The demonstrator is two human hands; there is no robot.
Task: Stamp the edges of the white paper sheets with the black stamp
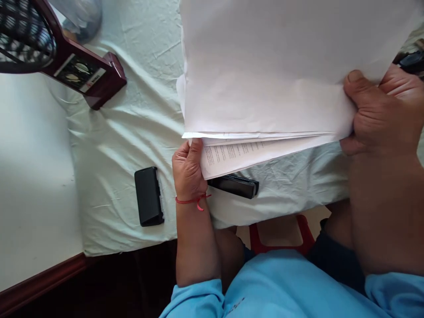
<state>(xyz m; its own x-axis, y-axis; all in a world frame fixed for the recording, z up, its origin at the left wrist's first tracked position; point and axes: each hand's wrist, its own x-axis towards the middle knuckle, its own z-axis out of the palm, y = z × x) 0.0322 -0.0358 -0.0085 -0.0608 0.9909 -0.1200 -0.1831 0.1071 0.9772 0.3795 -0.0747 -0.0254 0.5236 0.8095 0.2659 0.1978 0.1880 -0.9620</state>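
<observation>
A sheaf of white paper sheets (265, 66) is held up over the cloth, and its near edges are fanned apart. Printed lines show on one lower sheet (232, 154). My left hand (189, 165), with a red string on the wrist, pinches the near left corner, thumb on top. At the right edge my right hand (377, 110) grips the sheets, thumb on top and fingers underneath. Just below the sheets lies a long black object that looks like a stapler (236, 185), partly covered by paper and my left hand.
A black flip-cover case (147, 196) lies left of my left hand on the pale green cloth (112, 154). At the upper left stands a dark red item with a latticed round part (86, 70), near a clear plastic container (84, 20). A red stool (303, 234) shows below the cloth's edge.
</observation>
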